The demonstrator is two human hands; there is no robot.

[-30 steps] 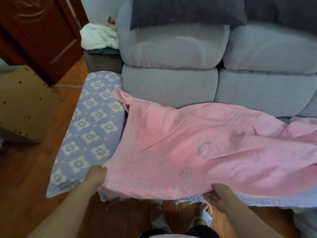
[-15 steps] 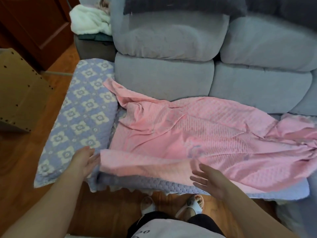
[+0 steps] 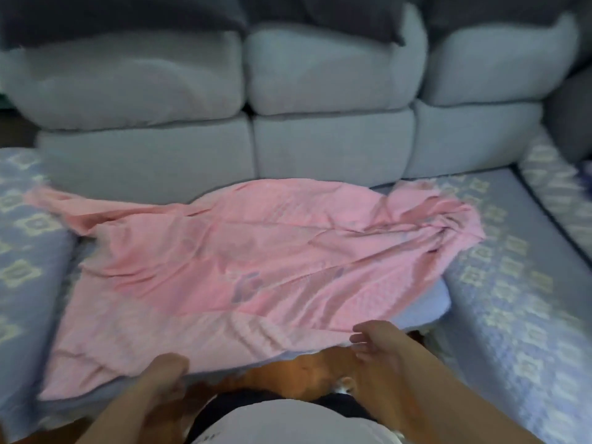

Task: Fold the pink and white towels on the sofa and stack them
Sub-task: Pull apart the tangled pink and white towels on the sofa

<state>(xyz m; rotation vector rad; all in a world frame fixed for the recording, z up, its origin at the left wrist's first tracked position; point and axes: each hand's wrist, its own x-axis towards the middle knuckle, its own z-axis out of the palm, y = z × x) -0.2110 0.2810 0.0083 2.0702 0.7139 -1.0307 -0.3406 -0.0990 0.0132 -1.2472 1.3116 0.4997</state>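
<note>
Pink towel (image 3: 256, 267) lies rumpled on the sofa (image 3: 320, 139); left hand (image 3: 168, 374) touches its edge, right hand (image 3: 373, 342) loosely spread, both hands holding nothing

A lavender quilted cover (image 3: 499, 283) with pale flower motifs is lying over the seat and running off to the right edge. Dark grey cushions (image 3: 128, 17) are sitting along the top of the backrest. Brown wooden floor (image 3: 307, 373) is showing below the front edge.
</note>
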